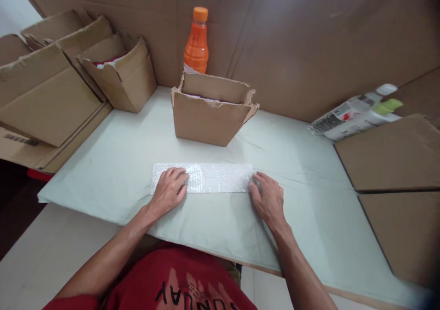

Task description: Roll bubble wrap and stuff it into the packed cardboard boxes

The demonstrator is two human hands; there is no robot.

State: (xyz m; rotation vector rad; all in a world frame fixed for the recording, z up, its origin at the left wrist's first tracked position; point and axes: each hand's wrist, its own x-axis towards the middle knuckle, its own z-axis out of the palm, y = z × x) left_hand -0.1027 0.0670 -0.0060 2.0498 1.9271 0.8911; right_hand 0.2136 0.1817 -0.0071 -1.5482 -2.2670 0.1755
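A flat strip of bubble wrap lies lengthwise on the pale cloth in front of me. My left hand rests palm down over its left end, fingers laid on top and slightly bent. At the right end, my right hand touches the short edge with its fingertips, with thumb and fingers a little apart. Neither hand lifts the strip. Just beyond it stands an open cardboard box; little of its contents shows over the front wall.
An orange bottle stands behind the box. Several open cardboard boxes crowd the left side. To the right, a clear bottle and a white bottle with a green cap lie tilted near brown cardboard boxes. Cardboard walls the back.
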